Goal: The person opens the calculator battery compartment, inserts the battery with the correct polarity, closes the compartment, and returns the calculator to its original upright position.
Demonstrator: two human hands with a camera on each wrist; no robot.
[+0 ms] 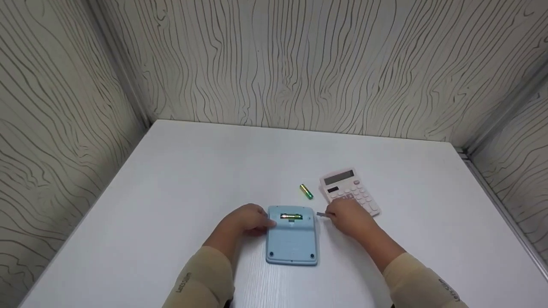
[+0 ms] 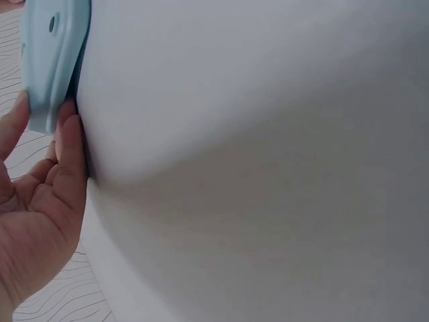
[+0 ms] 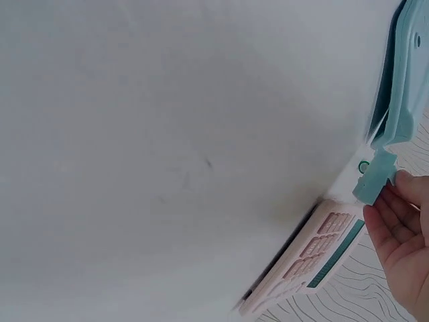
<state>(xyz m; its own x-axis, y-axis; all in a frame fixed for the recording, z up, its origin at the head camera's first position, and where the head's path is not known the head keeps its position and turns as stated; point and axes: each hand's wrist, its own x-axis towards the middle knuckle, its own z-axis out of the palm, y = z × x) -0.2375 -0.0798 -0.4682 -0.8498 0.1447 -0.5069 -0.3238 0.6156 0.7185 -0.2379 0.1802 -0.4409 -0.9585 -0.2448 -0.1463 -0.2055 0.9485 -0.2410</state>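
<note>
A light blue calculator [image 1: 292, 241] lies face down, its battery compartment uncovered and a green-gold battery [image 1: 291, 217] inside. My left hand [image 1: 250, 219] grips its left edge; in the left wrist view the thumb is on the back and the fingers reach under the edge of the blue calculator [image 2: 50, 64]. Just off the calculator's right side, my right hand [image 1: 349, 216] pinches a small battery cover [image 1: 322, 214]. In the right wrist view this battery cover [image 3: 375, 178] is light blue, held between thumb and fingers.
A pink calculator [image 1: 342, 179] lies face up at the right, partly behind my right hand. Between the two calculators, farther back, lies a loose green-gold battery [image 1: 306, 191]. They are on a white table [image 1: 205, 171] with patterned walls [image 1: 278, 64] around it.
</note>
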